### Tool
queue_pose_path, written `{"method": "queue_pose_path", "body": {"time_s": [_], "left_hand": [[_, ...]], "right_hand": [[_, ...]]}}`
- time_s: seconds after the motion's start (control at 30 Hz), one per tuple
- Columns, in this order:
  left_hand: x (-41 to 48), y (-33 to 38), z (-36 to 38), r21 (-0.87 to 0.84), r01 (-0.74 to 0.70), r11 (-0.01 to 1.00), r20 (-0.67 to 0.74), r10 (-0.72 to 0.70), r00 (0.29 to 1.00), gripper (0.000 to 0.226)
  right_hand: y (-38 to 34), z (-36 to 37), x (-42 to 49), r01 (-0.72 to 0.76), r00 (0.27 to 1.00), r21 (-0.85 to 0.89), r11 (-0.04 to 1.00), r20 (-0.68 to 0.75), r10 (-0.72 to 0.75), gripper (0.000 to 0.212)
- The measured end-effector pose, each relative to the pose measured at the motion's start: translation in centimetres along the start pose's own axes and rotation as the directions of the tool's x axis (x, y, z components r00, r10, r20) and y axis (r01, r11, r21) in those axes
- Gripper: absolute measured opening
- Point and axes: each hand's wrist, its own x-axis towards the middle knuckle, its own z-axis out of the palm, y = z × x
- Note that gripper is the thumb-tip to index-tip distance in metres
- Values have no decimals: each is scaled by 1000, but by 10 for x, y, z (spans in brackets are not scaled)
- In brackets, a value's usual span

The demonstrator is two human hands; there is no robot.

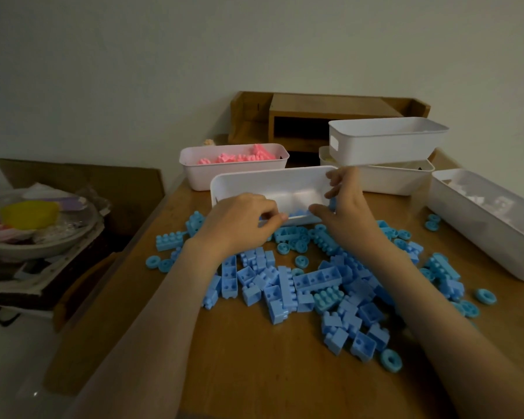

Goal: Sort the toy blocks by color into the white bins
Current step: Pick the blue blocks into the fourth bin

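Note:
Several blue toy blocks [315, 279] lie scattered over the wooden table [254, 358]. Beyond them a white bin [270, 182] is tipped on its side with its opening toward me; a few blue blocks show inside. My left hand [239, 222] grips its lower rim at the left. On the right, my right hand [345, 201] holds the bin's end, fingers curled over the edge. Behind stands a bin of pink blocks [233, 167].
A bin with white blocks [484, 225] stands at the right edge. An empty-looking white bin [384, 140] is stacked on another bin [400, 179] at the back, before a wooden shelf [315, 116]. Left of the table, a bowl of clutter [40, 222] sits on boxes.

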Motion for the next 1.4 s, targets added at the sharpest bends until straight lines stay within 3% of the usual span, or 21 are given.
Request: {"method": "queue_pose_path", "body": {"time_s": [0.1, 0.2, 0.3, 0.47, 0.57, 0.67, 0.8, 0.93, 1.03, 1.13, 1.2, 1.27, 1.4], "left_hand": [[-1, 1, -1, -74, -12, 997, 41, 15, 999, 22], [-1, 0, 0, -60, -68, 996, 102, 73, 992, 9], [0, -2, 2, -33, -97, 995, 119, 101, 988, 11], [4, -7, 6, 21, -132, 991, -36, 133, 990, 18], [5, -9, 5, 65, -106, 992, -145, 115, 983, 24], [3, -7, -1, 39, -96, 995, -206, 102, 973, 28], [-1, -2, -14, -80, -57, 995, -148, 45, 988, 23], [-12, 6, -32, -316, 162, 935, 118, -131, 984, 26], [-28, 9, -48, -240, 233, 942, 438, -109, 892, 35], [-44, 14, -52, -66, 190, 980, 571, -119, 812, 71], [-57, 15, -43, 71, 138, 988, 577, -154, 802, 93], [-68, 14, -29, 178, 59, 982, 523, -145, 840, 103], [-72, 5, -11, 212, -25, 977, 311, -43, 950, 82]], "right_hand": [[2, 0, 3, -54, 997, 74, 996, -45, 57, 38], [0, -3, 2, 11, 996, 56, 998, -90, -6, 34], [-1, -3, 0, 33, 998, 37, 999, -61, -31, 29], [6, 2, -2, 35, 997, -60, 998, 74, -31, 32], [2, -1, -2, 17, 991, -47, 999, 137, -11, 45], [-9, -8, -2, 100, 982, -88, 991, 171, -84, 36], [-35, -12, -9, 145, 860, -3, 989, 495, -124, 13], [-46, -3, -22, 147, 702, 24, 989, 702, -121, 20], [-42, 7, -25, 191, 655, -30, 981, 748, -105, 33], [-36, 11, -24, 193, 642, -29, 981, 760, -104, 35], [-34, 10, -24, 184, 641, -73, 980, 765, -64, 35], [-33, 9, -24, 185, 642, -108, 977, 766, -37, 34], [-32, 7, -24, 138, 710, -110, 984, 704, -22, 23]]}}
